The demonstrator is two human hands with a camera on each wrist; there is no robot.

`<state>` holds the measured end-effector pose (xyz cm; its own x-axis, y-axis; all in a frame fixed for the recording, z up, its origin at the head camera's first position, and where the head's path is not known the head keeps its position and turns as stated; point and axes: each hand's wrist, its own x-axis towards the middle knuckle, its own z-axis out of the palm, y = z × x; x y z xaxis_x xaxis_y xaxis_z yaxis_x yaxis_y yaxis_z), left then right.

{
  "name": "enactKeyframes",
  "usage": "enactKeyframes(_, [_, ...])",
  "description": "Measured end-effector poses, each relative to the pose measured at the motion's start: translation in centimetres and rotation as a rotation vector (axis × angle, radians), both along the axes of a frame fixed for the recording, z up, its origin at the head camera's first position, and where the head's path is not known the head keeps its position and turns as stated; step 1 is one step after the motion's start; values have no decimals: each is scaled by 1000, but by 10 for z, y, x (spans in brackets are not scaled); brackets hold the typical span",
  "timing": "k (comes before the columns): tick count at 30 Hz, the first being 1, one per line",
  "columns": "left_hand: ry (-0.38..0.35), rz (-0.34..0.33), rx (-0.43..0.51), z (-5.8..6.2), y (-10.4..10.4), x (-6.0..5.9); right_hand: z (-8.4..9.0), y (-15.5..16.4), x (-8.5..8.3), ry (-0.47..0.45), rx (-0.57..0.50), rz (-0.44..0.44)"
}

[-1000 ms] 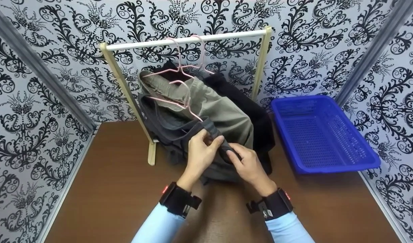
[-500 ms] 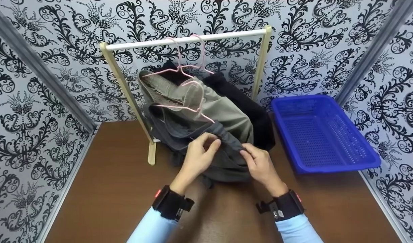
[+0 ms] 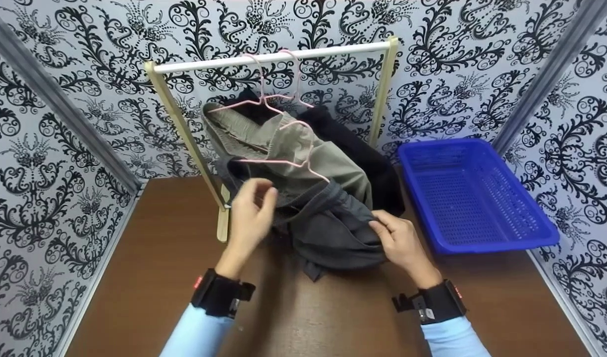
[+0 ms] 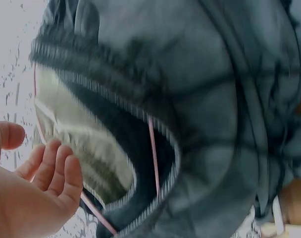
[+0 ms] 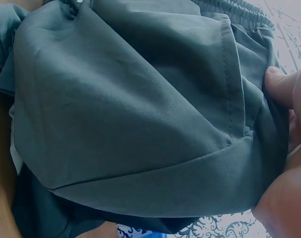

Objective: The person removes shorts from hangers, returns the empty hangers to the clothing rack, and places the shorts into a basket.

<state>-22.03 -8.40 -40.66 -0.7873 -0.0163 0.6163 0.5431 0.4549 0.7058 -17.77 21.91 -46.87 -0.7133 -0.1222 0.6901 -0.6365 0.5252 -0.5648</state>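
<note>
Dark grey shorts (image 3: 333, 240) with an elastic waistband sag in front of the rack, a pink hanger (image 3: 273, 161) set inside the waist. My right hand (image 3: 401, 241) pinches the right side of the shorts; in the right wrist view the thumb (image 5: 280, 85) presses the cloth below the gathered waistband, beside a stitched pocket edge. My left hand (image 3: 252, 210) is near the left part of the waistband, holding nothing. In the left wrist view its fingers (image 4: 56, 171) are loosely bent, apart from the cloth, with the waist opening beside them.
Behind, a wooden rack with a white rail (image 3: 209, 64) carries beige trousers (image 3: 333, 153) and a black garment (image 3: 367, 153) on pink hangers. A blue plastic basket (image 3: 447, 245) stands to the right on the brown table (image 3: 159, 277). Patterned walls enclose the space.
My left hand has let go of the waistband and moved left. My right hand, still pinching the shorts, has shifted right, drawing them and their hanger rightward.
</note>
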Motion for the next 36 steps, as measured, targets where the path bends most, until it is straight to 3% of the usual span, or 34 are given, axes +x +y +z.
enactKeyframes(8, [81, 112, -12, 16, -26, -17, 1, 10, 3, -35, 14, -1])
enactKeyframes(15, [86, 196, -77, 13, -44, -35, 8, 16, 5, -22, -11, 20])
enactKeyframes(26, [-163, 198, -42, 6, -60, -45, 16, 28, 8, -35, -36, 65])
enactKeyframes(36, [-216, 195, -44, 2, -63, -50, 21, 38, 9, -32, -37, 49])
